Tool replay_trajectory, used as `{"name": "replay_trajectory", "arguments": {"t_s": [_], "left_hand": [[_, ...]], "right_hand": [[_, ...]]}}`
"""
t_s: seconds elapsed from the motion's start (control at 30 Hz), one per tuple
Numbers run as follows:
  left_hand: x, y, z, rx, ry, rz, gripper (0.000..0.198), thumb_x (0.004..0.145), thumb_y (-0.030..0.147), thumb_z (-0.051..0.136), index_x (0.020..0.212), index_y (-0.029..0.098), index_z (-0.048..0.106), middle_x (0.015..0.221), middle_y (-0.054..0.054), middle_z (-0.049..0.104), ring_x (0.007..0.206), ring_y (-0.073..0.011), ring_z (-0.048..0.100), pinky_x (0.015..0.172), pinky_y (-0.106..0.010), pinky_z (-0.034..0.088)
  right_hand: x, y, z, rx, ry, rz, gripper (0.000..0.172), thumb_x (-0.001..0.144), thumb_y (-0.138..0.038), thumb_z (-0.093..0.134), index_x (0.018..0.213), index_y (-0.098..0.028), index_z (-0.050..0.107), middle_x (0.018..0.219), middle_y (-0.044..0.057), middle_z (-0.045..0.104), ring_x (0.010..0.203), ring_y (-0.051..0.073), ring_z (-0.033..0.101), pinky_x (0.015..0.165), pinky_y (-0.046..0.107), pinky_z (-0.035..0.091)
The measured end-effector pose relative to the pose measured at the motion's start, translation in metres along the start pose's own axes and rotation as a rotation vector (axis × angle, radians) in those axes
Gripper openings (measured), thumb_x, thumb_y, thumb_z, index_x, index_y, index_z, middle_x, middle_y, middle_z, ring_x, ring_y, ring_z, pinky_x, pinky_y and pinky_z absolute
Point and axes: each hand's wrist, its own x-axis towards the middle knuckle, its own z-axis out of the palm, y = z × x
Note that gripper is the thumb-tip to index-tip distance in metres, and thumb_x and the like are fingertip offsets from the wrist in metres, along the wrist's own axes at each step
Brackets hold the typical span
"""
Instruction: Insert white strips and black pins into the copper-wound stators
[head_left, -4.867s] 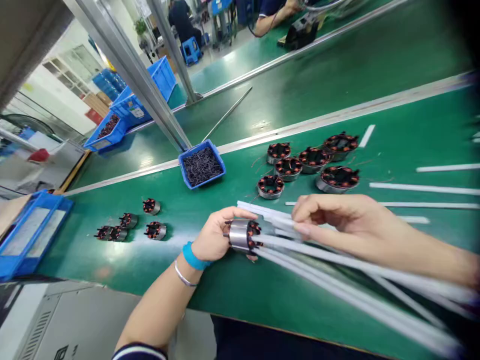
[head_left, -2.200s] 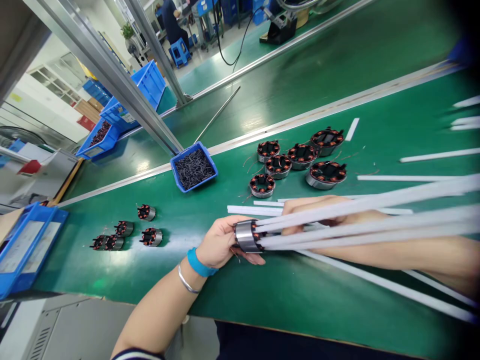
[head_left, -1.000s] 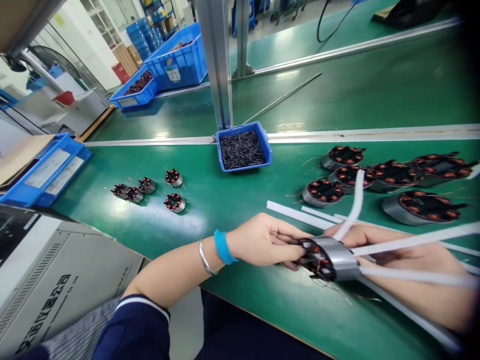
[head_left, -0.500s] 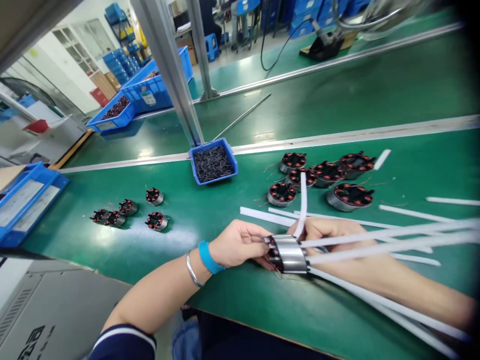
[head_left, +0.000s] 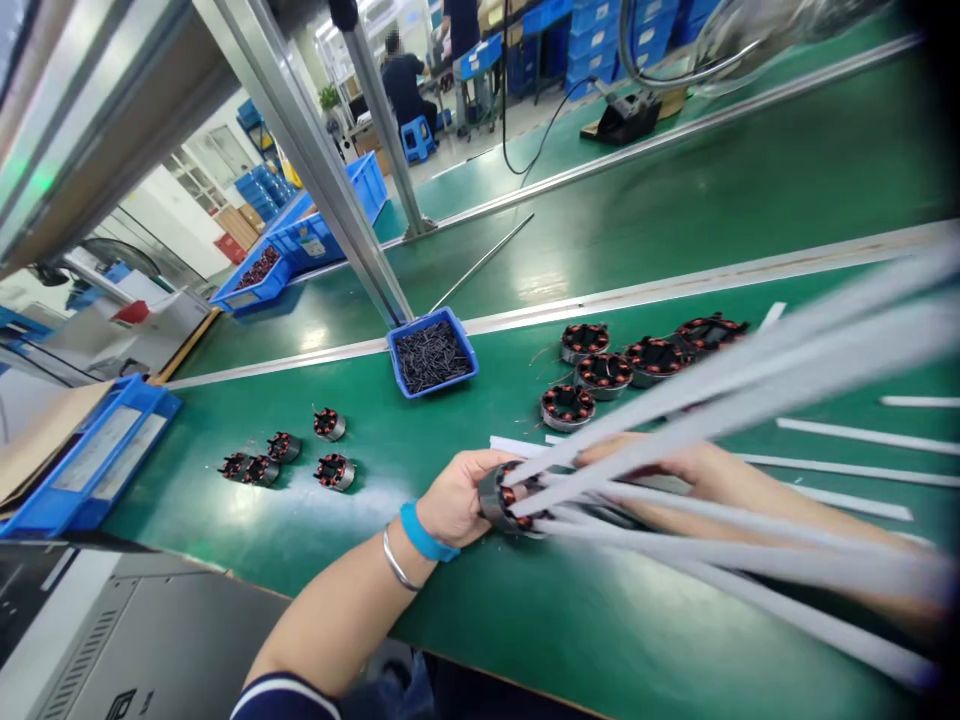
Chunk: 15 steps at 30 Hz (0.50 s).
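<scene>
My left hand [head_left: 454, 500], with a blue band and a silver bangle at the wrist, grips a motor stator [head_left: 495, 498] by its side. Its copper-wound face is turned to the right. Several long white strips [head_left: 675, 545] stick out of that face and fan toward the camera, blurred at their near ends. Behind them, close to the stator, is my right hand [head_left: 679, 458]; the strips cover most of its fingers, so its grip is hidden. More wound stators [head_left: 568, 406] stand on the green bench just beyond my hands.
Smaller stators [head_left: 334, 472] stand on the left of the bench. A blue bin [head_left: 442, 386] of short black pieces is near the metal post [head_left: 315, 165]. Loose white strips [head_left: 862, 434] lie at right. A thin rod [head_left: 484, 262] lies behind the bin. A person [head_left: 405, 85] sits far back.
The stator has moved left and turned, so its wound face with the strips shows more. The strips have swung up across the view. The short upright strip by my right hand no longer shows separately.
</scene>
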Motion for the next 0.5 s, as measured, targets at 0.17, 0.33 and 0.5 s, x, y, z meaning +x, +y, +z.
{"name": "replay_trajectory", "arguments": {"t_s": [0.17,0.33,0.5], "left_hand": [[0.006,0.000,0.005,0.052,0.013,0.011,0.045,0.043,0.046,0.089,0.066,0.012,0.070,0.059,-0.004,0.064,0.048,-0.0133,0.057,0.045,-0.024,0.046],[0.004,-0.007,0.024,0.327,-0.049,0.035,0.044,0.066,0.053,0.076,0.081,0.012,0.075,0.065,-0.006,0.067,0.061,-0.0167,0.061,0.060,-0.027,0.050],[0.002,-0.008,0.008,0.486,0.070,0.218,0.050,0.067,0.050,0.077,0.105,0.018,0.073,0.092,-0.010,0.074,0.080,-0.0220,0.067,0.074,-0.030,0.055]], "right_hand": [[-0.003,-0.002,0.018,-0.111,0.146,-0.192,0.062,0.068,-0.043,0.078,0.125,-0.023,0.063,0.134,0.012,0.058,0.123,0.033,0.054,0.103,0.046,0.046],[-0.009,-0.022,0.036,0.034,0.159,-0.369,0.027,0.075,-0.039,0.071,0.096,-0.022,0.072,0.108,0.006,0.071,0.106,0.023,0.064,0.099,0.036,0.048],[-0.011,-0.025,-0.003,-0.010,0.328,-0.249,0.024,0.059,-0.034,0.079,0.080,-0.024,0.072,0.086,-0.002,0.074,0.085,0.017,0.069,0.081,0.023,0.054]]}}
